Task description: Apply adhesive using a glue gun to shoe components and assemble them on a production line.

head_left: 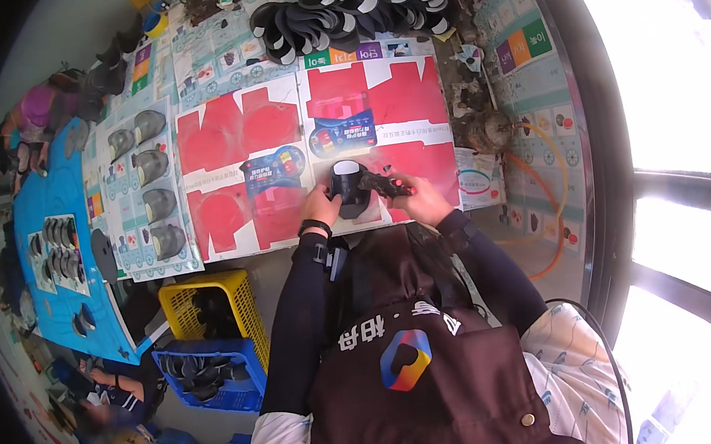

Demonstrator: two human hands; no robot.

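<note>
At the near edge of the table, my left hand (320, 206) is closed on the left side of a black curved shoe piece (351, 198) with a white inner face turned up. From the right, my right hand (424, 200) wraps round a brush-like tool (385, 186), dark and crusted, with red on its handle. The tool's dark end lies against or just beside the piece's right edge; I cannot tell whether they touch. Beneath both hands lies a sheet of red and white printed card (269, 127).
Similar black pieces are heaped (352, 8) at the back, and several grey ones (155, 166) lie at left. A crusted pot (488, 130) stands right, near an orange hose (554, 194). Yellow (257, 308) and blue (256, 386) crates sit lower left. Other people are at far left.
</note>
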